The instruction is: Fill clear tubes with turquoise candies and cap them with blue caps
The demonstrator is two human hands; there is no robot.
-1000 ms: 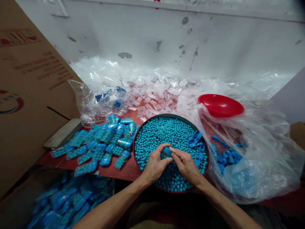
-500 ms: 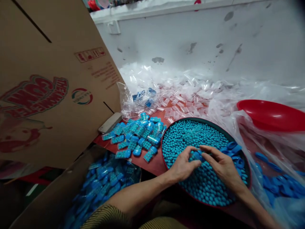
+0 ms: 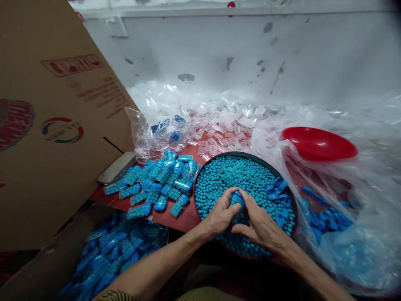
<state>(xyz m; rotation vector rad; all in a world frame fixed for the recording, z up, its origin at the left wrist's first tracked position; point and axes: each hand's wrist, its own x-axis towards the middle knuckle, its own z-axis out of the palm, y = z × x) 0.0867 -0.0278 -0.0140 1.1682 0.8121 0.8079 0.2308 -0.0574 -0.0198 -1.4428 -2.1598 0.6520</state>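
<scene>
Above a round basin (image 3: 194,193) of small blue candy balls (image 3: 247,171), I hold a small clear container with a blue cap (image 3: 237,200). My left hand (image 3: 219,216) is closed around its left side, thumb across the front. The fingers of my right hand (image 3: 261,225) curl against the cap from the other side, with the thumb lower down. My fingers hide part of the container. Loose blue caps (image 3: 275,190) lie on the balls at the basin's right. Left of the basin is a pile of capped containers filled with blue balls (image 3: 156,177).
A large cardboard box (image 3: 69,167) stands at the left. Below the table edge lie many more filled containers (image 3: 115,246). Clear empty tubes (image 3: 219,133) spread behind the basin. At right are a red bowl (image 3: 319,144), plastic sheeting (image 3: 376,179) and blue caps (image 3: 328,219).
The view has swung right, so things sit further left. My hands have come closer around the container, and my right fingers now press on its cap. The container stands more upright.
</scene>
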